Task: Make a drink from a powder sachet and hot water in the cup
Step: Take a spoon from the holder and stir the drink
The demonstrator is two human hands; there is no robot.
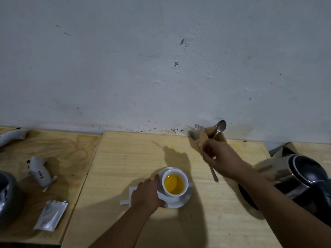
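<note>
A white cup (184, 176) full of yellow liquid stands on a white saucer (179, 203) near the front middle of the wooden table. My left hand (146, 194) grips the saucer's left rim. An opened white sachet (131, 191) lies partly under that hand. Farther back on the right, my right hand (218, 156) is closed on a metal spoon (221, 126). The spoon's bowl points up beside a wooden cutlery holder (219, 137), and its handle sticks out below my fist. A fork (198, 126) stands in the holder.
A steel and black electric kettle (297, 174) sits at the right edge, under my right forearm. On the lower left table lie a silver sachet (51, 215), a white handheld device (40, 173) and a dark round vessel (7, 199). The wall runs just behind the holder.
</note>
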